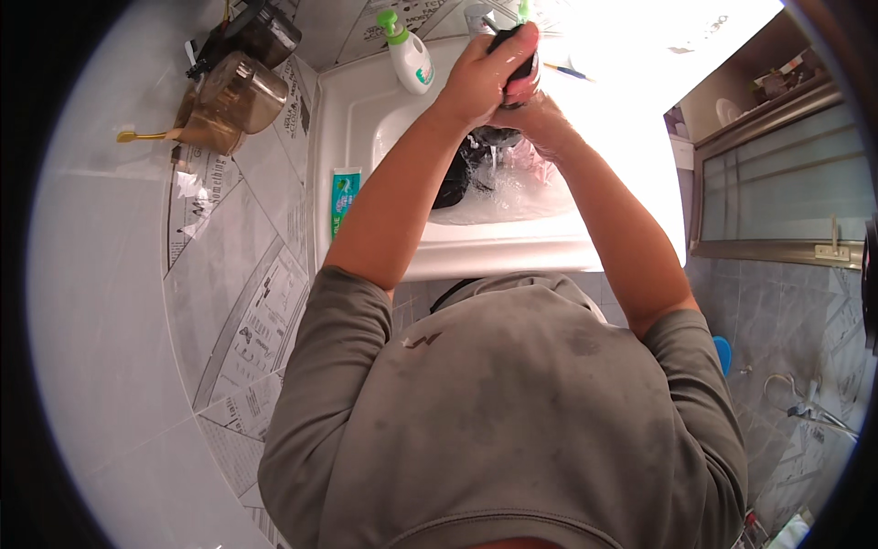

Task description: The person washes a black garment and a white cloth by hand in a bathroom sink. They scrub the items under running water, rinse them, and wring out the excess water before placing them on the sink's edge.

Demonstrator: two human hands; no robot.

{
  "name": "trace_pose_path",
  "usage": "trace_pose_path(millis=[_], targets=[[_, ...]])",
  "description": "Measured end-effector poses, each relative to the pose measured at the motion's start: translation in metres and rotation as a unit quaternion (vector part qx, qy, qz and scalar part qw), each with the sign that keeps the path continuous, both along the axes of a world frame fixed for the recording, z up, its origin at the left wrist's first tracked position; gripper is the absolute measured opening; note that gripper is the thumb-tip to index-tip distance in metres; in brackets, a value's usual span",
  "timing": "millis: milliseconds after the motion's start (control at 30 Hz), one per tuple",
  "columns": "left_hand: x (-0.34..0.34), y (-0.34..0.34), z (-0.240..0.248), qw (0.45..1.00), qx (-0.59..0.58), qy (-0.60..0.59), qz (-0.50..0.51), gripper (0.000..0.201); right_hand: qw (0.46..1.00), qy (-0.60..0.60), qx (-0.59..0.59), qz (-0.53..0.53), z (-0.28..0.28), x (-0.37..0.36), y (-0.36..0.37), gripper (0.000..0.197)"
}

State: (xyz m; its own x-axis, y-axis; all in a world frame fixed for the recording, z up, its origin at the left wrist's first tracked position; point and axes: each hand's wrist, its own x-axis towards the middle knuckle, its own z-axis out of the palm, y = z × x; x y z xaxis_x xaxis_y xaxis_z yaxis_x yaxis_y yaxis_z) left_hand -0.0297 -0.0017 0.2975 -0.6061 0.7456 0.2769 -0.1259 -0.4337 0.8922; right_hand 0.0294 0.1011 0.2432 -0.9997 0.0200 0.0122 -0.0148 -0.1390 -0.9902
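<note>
And here, above the white washbasin (pixel 439 261), a dark wet cloth (pixel 519 66) is being held up between two hands, right near the far side of the bowl! By the left hand (pixel 473 84) the upper part is gripped, the grip clenched tight with the thumb laid along the bundle. By the right hand (pixel 532 114) the cloth is clasped just below, that grip closed too, the two hands nearly stacked. Below them, thin streaks of water (pixel 510 197) are seen over the bowl, where black fabric (pixel 450 189) and pinkish cloth (pixel 541 169) are soaked. Behind the hands, the metal faucet (pixel 479 16) is partly covered. To the left, a white pump bottle (pixel 412 64) with a green top is stood on the rim, and nearer, a green tube (pixel 345 194) is laid along the edge. Across on the right, a slim brush (pixel 572 71) is rested on the bright ledge. On the left wall, a brownish see-through cup (pixel 242 91) is mounted, with a yellow toothbrush (pixel 144 136) poking out beside it.
</note>
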Motion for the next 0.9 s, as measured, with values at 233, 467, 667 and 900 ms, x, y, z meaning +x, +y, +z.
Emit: trace_pose_path(millis=[233, 467, 667, 900], targets=[[0.000, 0.006, -0.020, 0.994, -0.110, -0.001, 0.013, 0.042, 0.999, -0.006, -0.016, 0.032, -0.039, -0.004, 0.009, 0.044], [0.013, 0.028, -0.086, 0.925, -0.042, 0.024, 0.377, 0.036, 0.962, -0.089, 0.178, -0.185, -0.054, -0.008, -0.007, 0.044], [0.033, 0.040, -0.065, 0.803, -0.207, 0.274, 0.488, 0.043, 0.888, -0.021, 0.402, -0.223, -0.087, -0.015, 0.002, 0.035], [0.022, 0.047, -0.042, 0.904, -0.156, 0.150, 0.368, 0.049, 0.907, -0.011, 0.380, -0.179, -0.066, -0.011, 0.018, 0.035]])
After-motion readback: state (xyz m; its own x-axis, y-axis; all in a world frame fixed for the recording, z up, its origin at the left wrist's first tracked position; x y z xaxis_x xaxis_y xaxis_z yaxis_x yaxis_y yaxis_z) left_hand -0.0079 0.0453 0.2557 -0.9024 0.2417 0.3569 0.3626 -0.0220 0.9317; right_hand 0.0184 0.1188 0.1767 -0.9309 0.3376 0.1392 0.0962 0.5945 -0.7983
